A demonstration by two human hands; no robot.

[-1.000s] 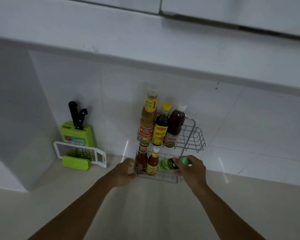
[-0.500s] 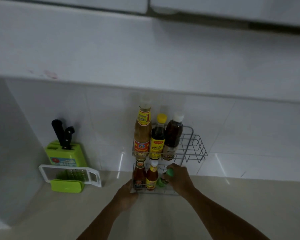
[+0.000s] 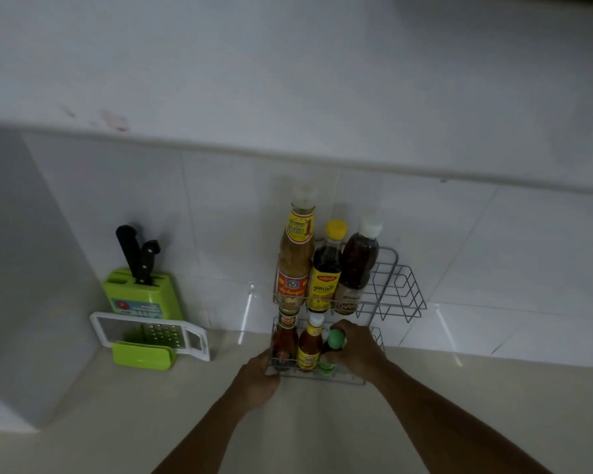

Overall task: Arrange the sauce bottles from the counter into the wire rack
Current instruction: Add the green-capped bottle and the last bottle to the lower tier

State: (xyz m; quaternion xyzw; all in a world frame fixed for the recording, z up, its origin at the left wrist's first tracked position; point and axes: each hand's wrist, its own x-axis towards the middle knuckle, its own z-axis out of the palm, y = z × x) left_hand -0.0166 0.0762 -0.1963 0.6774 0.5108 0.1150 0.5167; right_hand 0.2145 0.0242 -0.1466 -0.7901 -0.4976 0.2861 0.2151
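Observation:
A two-tier grey wire rack [image 3: 403, 292] stands on the counter against the tiled wall. Its upper tier holds three tall bottles: an amber one [image 3: 295, 254], a dark one with a yellow cap [image 3: 326, 268] and a brown one with a white cap [image 3: 356, 265]. In the lower tier stand a dark red bottle [image 3: 285, 340] and a small orange-red bottle [image 3: 310, 343]. My right hand [image 3: 356, 347] is shut on a green-capped bottle [image 3: 334, 340], which stands almost upright in the lower tier beside them. My left hand [image 3: 257, 378] grips the rack's lower left corner.
A green knife block [image 3: 141, 292] with two black-handled knives stands to the left by the wall. A white grater [image 3: 151, 333] leans on a green holder in front of it. A white cabinet side rises at the far left. Beige counter [image 3: 493, 405] spreads to the right.
The green-capped bottle lay tilted on its side in my right hand; it now stands nearly upright inside the lower tier. My left hand stays on the rack's corner. The view has shifted.

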